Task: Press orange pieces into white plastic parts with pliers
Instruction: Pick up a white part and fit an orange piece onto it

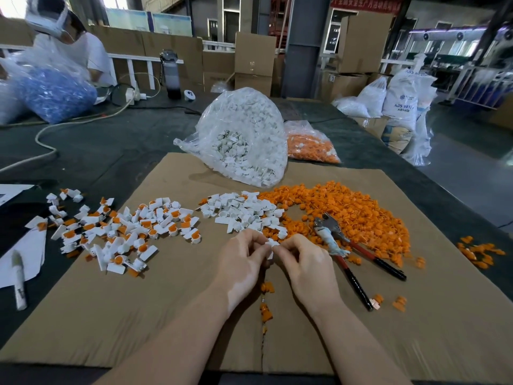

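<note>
Both hands' fingers [262, 245] largely hide white part [271, 243].

A flattened brown cardboard sheet [166, 315] lay on the dark worktop [97, 151]. At the far left, another person in white [91, 56] sat behind a clear bag of blue parts [55, 93]. A dark water bottle [170, 75] stood near a white cable [44, 134]. A marker pen [19, 282] rested on white paper [27, 251]. Cardboard boxes [254, 61] and white sacks [401, 104] stood beyond.
</note>
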A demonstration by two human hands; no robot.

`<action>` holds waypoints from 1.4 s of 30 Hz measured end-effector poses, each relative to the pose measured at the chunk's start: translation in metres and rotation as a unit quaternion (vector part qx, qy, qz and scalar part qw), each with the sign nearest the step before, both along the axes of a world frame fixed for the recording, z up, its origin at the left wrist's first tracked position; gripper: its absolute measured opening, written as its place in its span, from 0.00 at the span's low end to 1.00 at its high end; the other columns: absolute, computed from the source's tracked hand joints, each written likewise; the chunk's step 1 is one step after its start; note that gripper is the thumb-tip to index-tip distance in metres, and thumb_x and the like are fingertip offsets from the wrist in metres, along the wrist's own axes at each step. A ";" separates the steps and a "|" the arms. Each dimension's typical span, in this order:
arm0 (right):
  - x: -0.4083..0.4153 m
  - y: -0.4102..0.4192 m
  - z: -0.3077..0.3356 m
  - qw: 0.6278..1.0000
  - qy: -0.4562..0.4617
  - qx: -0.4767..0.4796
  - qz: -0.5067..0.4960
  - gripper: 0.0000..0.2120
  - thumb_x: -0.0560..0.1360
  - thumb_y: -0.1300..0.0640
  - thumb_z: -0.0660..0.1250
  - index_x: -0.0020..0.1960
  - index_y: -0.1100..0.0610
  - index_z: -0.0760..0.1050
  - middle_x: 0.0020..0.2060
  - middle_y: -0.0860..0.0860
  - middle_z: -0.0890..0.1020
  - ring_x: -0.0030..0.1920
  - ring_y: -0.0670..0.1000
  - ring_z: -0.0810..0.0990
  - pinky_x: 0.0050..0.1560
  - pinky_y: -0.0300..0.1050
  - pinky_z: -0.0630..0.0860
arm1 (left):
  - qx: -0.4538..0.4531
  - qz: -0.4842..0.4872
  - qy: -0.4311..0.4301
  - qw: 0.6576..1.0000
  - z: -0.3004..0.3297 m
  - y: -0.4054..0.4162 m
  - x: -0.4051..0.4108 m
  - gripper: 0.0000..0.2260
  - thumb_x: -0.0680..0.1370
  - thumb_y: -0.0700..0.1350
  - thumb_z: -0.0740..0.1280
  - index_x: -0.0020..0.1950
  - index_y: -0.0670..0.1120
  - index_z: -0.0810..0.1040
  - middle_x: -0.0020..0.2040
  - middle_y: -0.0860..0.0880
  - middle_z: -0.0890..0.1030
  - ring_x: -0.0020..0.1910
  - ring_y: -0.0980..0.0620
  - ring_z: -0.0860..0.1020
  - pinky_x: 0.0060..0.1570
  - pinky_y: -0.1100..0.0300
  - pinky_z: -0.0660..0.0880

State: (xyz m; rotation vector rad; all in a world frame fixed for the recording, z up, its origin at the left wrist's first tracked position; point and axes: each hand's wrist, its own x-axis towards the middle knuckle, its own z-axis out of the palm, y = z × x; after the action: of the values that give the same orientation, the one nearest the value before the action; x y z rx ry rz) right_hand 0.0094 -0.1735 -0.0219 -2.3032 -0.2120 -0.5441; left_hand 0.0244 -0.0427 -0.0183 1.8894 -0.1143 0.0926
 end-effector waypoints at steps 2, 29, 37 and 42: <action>0.001 -0.001 0.001 0.996 0.006 0.085 -0.007 0.05 0.75 0.56 0.67 0.40 0.52 0.76 0.33 0.43 0.79 0.38 0.42 0.76 0.36 0.36 0.71 | -0.034 0.008 0.013 0.999 0.002 0.001 0.001 0.04 0.77 0.40 0.66 0.43 0.48 0.75 0.33 0.50 0.78 0.29 0.63 0.77 0.31 0.73 0.70; 0.000 -0.001 0.004 0.996 0.001 0.063 0.061 0.10 0.74 0.61 0.68 0.53 0.50 0.80 0.41 0.40 0.73 0.42 0.39 0.74 0.41 0.31 0.70 | 0.037 -0.001 -0.023 0.999 0.000 0.005 0.004 0.05 0.78 0.43 0.64 0.50 0.52 0.79 0.40 0.54 0.79 0.42 0.58 0.77 0.35 0.76 0.67; 0.000 -0.001 0.005 0.997 0.003 0.058 0.056 0.08 0.74 0.60 0.68 0.52 0.52 0.80 0.42 0.41 0.73 0.41 0.40 0.74 0.42 0.31 0.70 | 0.036 0.002 -0.028 0.999 0.000 0.005 0.004 0.06 0.78 0.43 0.65 0.47 0.54 0.78 0.37 0.57 0.78 0.37 0.64 0.75 0.35 0.77 0.67; 0.000 0.000 0.005 0.997 0.000 0.058 0.058 0.07 0.74 0.60 0.68 0.51 0.52 0.80 0.42 0.41 0.73 0.41 0.39 0.74 0.42 0.30 0.70 | 0.039 0.002 -0.029 0.999 -0.001 0.005 0.004 0.05 0.78 0.43 0.65 0.49 0.53 0.78 0.39 0.57 0.78 0.39 0.63 0.76 0.35 0.77 0.67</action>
State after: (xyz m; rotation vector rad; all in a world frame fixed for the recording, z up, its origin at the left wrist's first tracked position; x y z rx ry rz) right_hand 0.0092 -0.1740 -0.0167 -2.1638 -0.3056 -0.4853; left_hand 0.0285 -0.0377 -0.0190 1.9655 -0.1557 0.1486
